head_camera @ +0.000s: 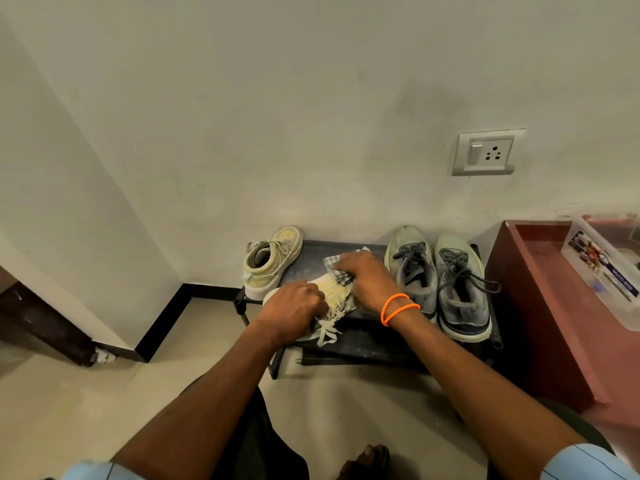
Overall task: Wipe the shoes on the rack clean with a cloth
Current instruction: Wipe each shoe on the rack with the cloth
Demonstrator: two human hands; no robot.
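Pale sneaker (332, 292) – yellowed, scuffed (laces loose) – under checked cloth (334, 263).

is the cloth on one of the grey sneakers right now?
No: the right hand presses the cloth on the yellow shoe; the grey sneakers stand untouched beside it.

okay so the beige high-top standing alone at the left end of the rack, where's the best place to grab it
Probably the heel collar of the beige high-top. Its opening faces up and toward you and its toe points at the wall, so come from above at the near side, fingers inside the collar, thumb on the heel. Nothing crowds it on the rack.
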